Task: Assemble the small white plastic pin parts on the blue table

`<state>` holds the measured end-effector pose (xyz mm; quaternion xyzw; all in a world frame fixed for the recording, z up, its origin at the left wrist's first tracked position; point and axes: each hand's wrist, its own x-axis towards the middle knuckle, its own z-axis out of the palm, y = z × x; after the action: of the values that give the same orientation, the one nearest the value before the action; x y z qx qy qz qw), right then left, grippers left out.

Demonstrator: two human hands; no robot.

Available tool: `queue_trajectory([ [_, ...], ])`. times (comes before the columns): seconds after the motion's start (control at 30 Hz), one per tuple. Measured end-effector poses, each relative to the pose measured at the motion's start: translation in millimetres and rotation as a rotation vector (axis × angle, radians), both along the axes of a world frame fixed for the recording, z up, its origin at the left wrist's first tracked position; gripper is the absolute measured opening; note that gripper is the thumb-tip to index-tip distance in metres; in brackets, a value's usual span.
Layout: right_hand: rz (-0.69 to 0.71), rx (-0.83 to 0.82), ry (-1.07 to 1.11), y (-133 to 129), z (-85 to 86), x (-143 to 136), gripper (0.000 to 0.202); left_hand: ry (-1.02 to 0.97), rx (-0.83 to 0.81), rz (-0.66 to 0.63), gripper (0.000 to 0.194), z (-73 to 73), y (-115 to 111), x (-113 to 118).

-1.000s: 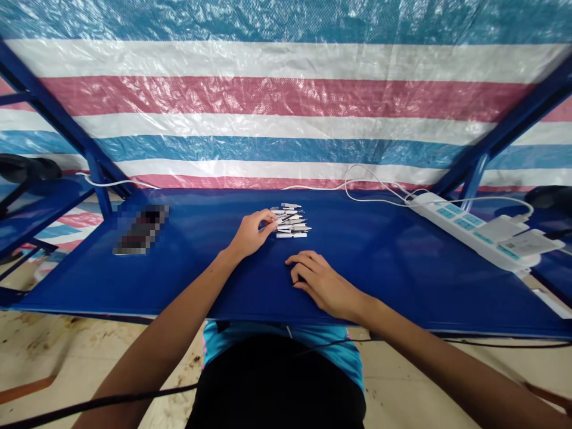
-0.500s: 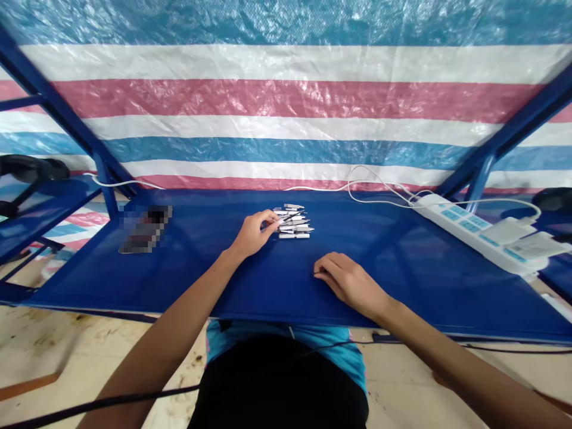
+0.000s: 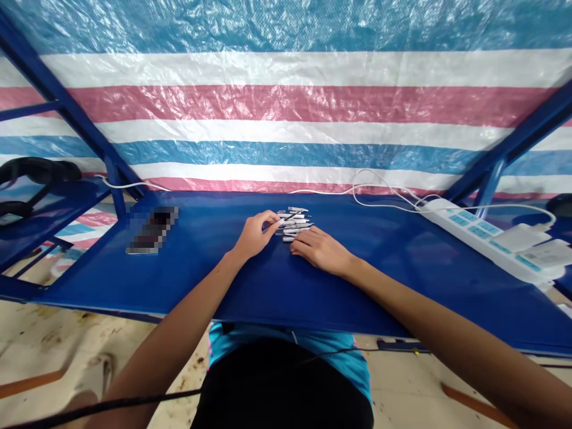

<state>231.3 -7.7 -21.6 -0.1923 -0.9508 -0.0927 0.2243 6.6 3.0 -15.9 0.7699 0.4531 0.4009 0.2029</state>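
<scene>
Several slim white and grey pens [image 3: 295, 223] lie in a small pile, side by side, near the middle of the blue table. At their left end my left hand [image 3: 255, 234] is closed in a pinch of thumb and forefinger on a thin pen [image 3: 291, 215], whose dark part slants up to the right across the others. My right hand [image 3: 322, 250] rests palm down at the near right side of the pile. Its fingers are bent and a little apart, partly covering the nearest pens; the thumb is mostly hidden.
A blurred-out phone-like object [image 3: 152, 230] lies on the left of the blue table [image 3: 201, 205]. At the right is a white power strip [image 3: 485, 235] with plugged-in adapters. A white cable [image 3: 384, 205] runs along the back, before a striped plastic sheet [image 3: 286, 104].
My right hand has moved left and away from me, from bare table to the pens, its fingers loosening. My left hand keeps its pinch. The view has shifted slightly.
</scene>
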Motion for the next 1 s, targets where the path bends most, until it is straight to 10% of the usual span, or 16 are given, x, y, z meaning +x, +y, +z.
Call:
queue_trajectory([
  [0.57,-0.209,-0.501,0.256,-11.1,13.7,23.2,0.017,0.03,-0.004,-0.005,0.015,1.6,0.0,1.8],
  [1.0,-0.157,-0.495,0.222,-16.0,10.5,12.4,0.01,0.009,-0.006,-0.005,0.012,1.0,-0.8,1.0],
])
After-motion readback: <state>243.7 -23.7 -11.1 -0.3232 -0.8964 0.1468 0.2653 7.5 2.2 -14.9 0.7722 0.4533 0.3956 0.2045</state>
